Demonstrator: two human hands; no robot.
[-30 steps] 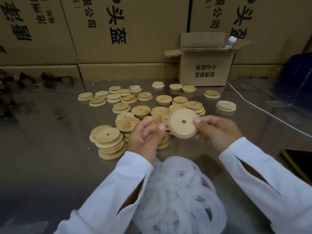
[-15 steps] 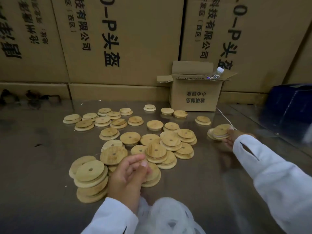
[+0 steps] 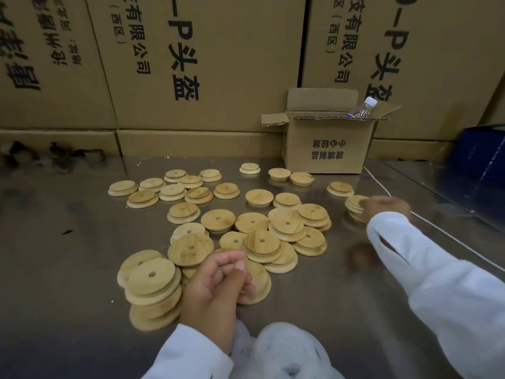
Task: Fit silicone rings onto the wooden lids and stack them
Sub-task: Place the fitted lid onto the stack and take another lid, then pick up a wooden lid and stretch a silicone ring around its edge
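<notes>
Several wooden lids point(image 3: 153, 285) lie heaped just left of the left hand point(image 3: 216, 283). Its grip is loose: the fingers curl toward the thumb with nothing visible in them, and it rests over more lids on the counter point(image 3: 68, 269). Just below that grip, at the near edge, sits a pile of white silicone rings point(image 3: 287, 351). Scattered lids point(image 3: 287, 222) spread beyond it and to its right. Farther right, the right hand point(image 3: 385, 207) touches a short stack of lids point(image 3: 354, 203) on its left; blur hides whether that grip is closed on one. Behind this hand stands a small open carton point(image 3: 328, 143) holding a bottle point(image 3: 363, 106), and a white cable point(image 3: 437, 228) runs past on its right.
</notes>
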